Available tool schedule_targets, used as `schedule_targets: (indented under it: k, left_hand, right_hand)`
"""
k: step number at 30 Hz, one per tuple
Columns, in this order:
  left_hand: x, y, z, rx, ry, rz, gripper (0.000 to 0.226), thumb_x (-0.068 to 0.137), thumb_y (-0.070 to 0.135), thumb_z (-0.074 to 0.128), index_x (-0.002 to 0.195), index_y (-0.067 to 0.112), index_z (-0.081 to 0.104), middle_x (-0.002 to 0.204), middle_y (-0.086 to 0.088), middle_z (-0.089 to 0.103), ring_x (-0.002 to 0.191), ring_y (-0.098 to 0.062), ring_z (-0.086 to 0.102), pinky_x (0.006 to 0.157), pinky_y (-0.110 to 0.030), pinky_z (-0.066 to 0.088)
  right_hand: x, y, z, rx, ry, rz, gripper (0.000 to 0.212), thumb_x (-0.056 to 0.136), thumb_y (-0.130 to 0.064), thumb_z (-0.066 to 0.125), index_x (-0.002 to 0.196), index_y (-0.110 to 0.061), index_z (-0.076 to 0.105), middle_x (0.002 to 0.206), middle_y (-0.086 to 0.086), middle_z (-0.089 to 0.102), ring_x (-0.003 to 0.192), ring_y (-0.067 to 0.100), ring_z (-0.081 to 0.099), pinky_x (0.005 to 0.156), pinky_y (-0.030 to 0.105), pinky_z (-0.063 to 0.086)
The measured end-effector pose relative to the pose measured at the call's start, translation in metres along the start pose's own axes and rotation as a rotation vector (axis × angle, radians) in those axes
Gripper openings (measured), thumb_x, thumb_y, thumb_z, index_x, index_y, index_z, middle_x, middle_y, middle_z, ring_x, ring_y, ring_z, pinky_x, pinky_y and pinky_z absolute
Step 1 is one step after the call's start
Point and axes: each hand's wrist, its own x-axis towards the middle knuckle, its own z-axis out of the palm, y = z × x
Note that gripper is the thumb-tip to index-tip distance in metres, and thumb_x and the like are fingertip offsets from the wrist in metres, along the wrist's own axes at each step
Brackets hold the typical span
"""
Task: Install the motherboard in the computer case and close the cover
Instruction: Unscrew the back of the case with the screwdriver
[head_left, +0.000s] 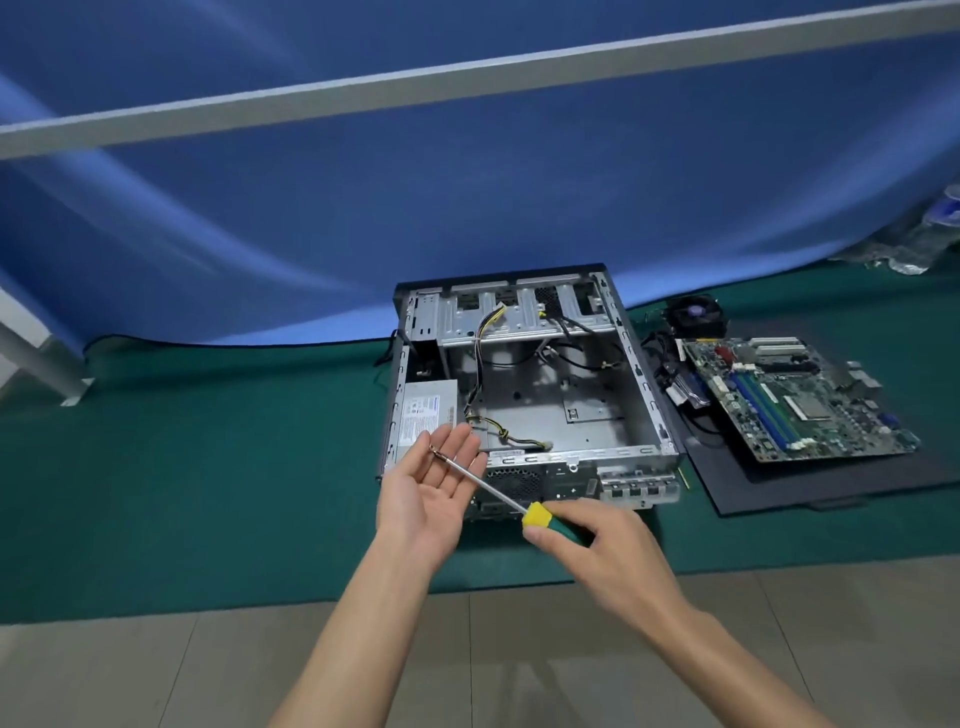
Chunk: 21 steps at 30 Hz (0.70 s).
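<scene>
Right hand (608, 540) grips a screwdriver (519, 501) by its yellow-green handle; its tip rests on the spread, upturned left hand (436, 478). Computer case (524, 384) lies open on the green mat (208, 467). Motherboard (795, 397) sits outside, right of it, on the black cover panel (831, 478).

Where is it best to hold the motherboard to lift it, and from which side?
Judging by its pose, grip the motherboard by its bare long edges, both hands from above; it lies flat on the black panel, components facing up. Avoid the socket and slots.
</scene>
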Motion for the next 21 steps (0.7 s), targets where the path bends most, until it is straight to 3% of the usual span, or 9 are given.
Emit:
schedule_targets:
  k: [4,8,12,14,19,21]
  left_hand:
    - [-0.012,-0.016,-0.008,0.001,0.037,0.016,0.021,0.095,0.016,0.050,0.093,-0.001,0.063,0.086,-0.016,0.073,0.076,-0.028,0.072,0.069,-0.038,0.052]
    - [-0.020,-0.026,-0.015,0.033,0.056,0.038,0.021,0.095,0.015,0.050,0.093,-0.002,0.062,0.087,-0.017,0.073,0.078,-0.028,0.072,0.076,-0.040,0.054]
    - [-0.028,-0.032,-0.027,0.058,0.072,0.076,0.021,0.095,0.014,0.050,0.093,-0.003,0.062,0.084,-0.017,0.073,0.077,-0.026,0.072,0.059,-0.034,0.059]
    - [-0.029,-0.036,-0.034,0.091,0.106,0.096,0.020,0.096,0.012,0.050,0.092,-0.004,0.061,0.081,-0.018,0.072,0.074,-0.026,0.072,0.058,-0.033,0.059]
    - [-0.028,-0.038,-0.043,-0.038,0.176,0.114,0.021,0.098,0.014,0.047,0.090,-0.002,0.060,0.075,-0.014,0.072,0.067,-0.022,0.072,0.079,-0.039,0.052]
    - [-0.025,-0.036,-0.048,-0.115,0.188,0.109,0.021,0.098,0.013,0.046,0.091,-0.001,0.060,0.075,-0.014,0.073,0.067,-0.022,0.072,0.080,-0.040,0.052]
  right_hand:
    - [-0.015,0.008,-0.002,0.021,-0.031,0.011,0.021,0.077,-0.060,0.063,0.096,-0.056,0.056,0.080,-0.016,0.065,0.075,0.001,0.056,0.067,0.024,0.047]
    - [-0.029,0.014,-0.001,0.035,-0.047,0.010,0.023,0.075,-0.064,0.059,0.097,-0.058,0.055,0.077,-0.015,0.060,0.068,0.002,0.052,0.056,0.019,0.036]
    - [-0.038,0.015,0.004,0.080,-0.104,0.037,0.030,0.077,-0.061,0.062,0.101,-0.044,0.060,0.069,-0.005,0.060,0.055,0.007,0.045,0.054,0.032,0.040]
    - [-0.040,0.014,0.006,0.103,-0.150,0.074,0.033,0.076,-0.062,0.062,0.098,-0.037,0.067,0.059,-0.002,0.055,0.047,0.006,0.037,0.051,0.031,0.041]
    - [-0.036,0.007,0.013,0.119,-0.239,0.160,0.023,0.076,-0.059,0.066,0.086,-0.039,0.073,0.059,0.006,0.056,0.044,0.011,0.040,0.054,0.027,0.042]
    - [-0.033,0.006,0.016,0.093,-0.246,0.166,0.025,0.077,-0.059,0.066,0.085,-0.037,0.074,0.059,0.006,0.054,0.045,0.012,0.040,0.053,0.027,0.041]
